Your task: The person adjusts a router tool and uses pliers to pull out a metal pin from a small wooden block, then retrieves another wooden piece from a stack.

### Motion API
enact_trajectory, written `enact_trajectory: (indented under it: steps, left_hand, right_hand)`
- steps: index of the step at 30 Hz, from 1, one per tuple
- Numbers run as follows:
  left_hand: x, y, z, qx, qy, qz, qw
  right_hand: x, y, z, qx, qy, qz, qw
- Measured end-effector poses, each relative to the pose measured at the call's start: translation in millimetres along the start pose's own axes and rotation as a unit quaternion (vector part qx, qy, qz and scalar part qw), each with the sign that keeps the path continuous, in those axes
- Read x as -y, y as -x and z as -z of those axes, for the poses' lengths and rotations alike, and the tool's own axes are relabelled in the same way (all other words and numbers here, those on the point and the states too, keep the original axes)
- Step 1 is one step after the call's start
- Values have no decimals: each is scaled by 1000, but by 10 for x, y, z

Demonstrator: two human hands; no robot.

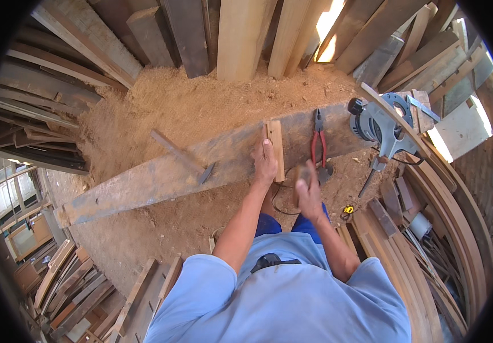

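My left hand (pixel 266 160) grips a short wooden block (pixel 276 150) that stands across the long plank (pixel 143 174), its thumb pressed along the wood. To its right, my right hand (pixel 310 197) is smeared by motion, fingers curled round a small brown thing (pixel 302 176) that is too blurred to name. Pliers with red handles (pixel 318 140) lie on the plank just beyond that hand. Left of my hands, a hammer (pixel 180 154) rests across the plank, its wooden handle reaching over the far edge.
A grey power tool (pixel 386 123) sits at the plank's right end. Low on the right is a yellow tape measure (pixel 347 210), beside stacked boards (pixel 392 257). Sawdust (pixel 172 103) covers the ground behind the plank, and upright boards (pixel 246 37) lean at the back.
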State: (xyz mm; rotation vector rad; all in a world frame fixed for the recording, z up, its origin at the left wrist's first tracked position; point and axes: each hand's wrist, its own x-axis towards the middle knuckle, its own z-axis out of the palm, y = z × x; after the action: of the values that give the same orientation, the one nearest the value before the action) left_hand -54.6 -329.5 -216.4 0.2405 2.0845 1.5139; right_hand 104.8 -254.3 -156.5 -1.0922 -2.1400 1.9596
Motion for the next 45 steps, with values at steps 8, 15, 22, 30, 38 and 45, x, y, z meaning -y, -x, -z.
enact_trajectory:
  steps: [8,15,22,30,38,45]
  left_hand:
    - [128,-110,16,21,-57,-44,997]
    - [-97,-32,2,26,-143,-49,988]
    - [-435,11,97,58,-273,-84,956]
    - [-831,-218,561,295,-462,-196,813]
    - [-730,-79,640,127,-347,-116,922]
    - [-120,-78,244,16,44,35,998]
  right_hand:
    - [414,-905,-206,-60,25,124,990]
    - [406,-1823,-114,-115,93,118,982]
    - [271,-1530,101,-173,-54,22,983]
    - [419,-955,386,-135,-81,9,988]
    - [245,-866,43,-1,-57,60,997]
    - [432,-848,-123,94,-46,83,991]
